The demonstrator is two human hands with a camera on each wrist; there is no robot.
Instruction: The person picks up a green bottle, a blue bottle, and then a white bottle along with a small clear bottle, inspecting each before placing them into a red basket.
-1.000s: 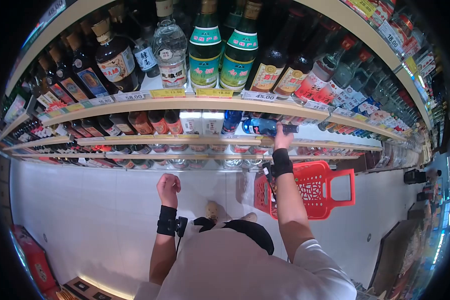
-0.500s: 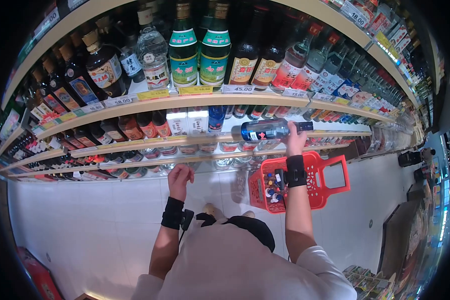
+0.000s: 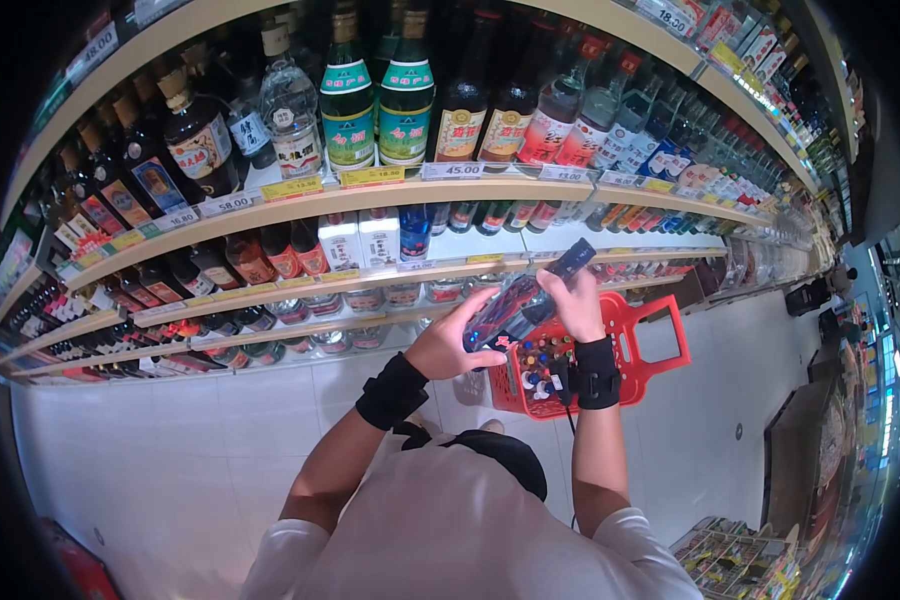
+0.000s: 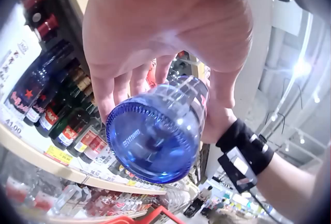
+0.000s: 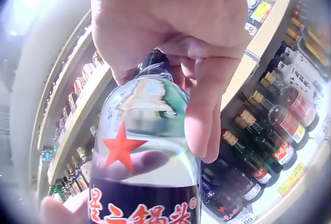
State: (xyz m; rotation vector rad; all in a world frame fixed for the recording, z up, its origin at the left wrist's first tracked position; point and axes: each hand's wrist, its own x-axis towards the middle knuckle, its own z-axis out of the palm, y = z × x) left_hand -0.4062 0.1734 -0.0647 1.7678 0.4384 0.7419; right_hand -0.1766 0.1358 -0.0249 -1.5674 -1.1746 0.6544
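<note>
A blue-tinted glass liquor bottle [image 3: 510, 312] is held tilted in front of the shelves, its dark cap pointing up and right in the head view. My right hand [image 3: 576, 303] grips it by the neck and shoulder. Around its lower end are the thumb and fingers of my left hand [image 3: 448, 345]. The round blue base of the bottle [image 4: 152, 138] faces the left wrist camera, with fingers behind it. A red star [image 5: 124, 148] and a dark label with red-and-white characters [image 5: 145, 203] show in the right wrist view.
A red shopping basket [image 3: 510, 385] with several small bottles inside stands on the floor below my right arm. Shelves [image 3: 370, 192] of bottles curve across the front, including green-labelled bottles [image 3: 405, 115] and white boxes [image 3: 378, 240]. A wire rack [image 3: 735, 560] stands at the lower right.
My right hand has taken the bottle off the lower shelf toward me and tilted it cap-up. My left hand has come up from beside my body and taken hold of its lower end.
</note>
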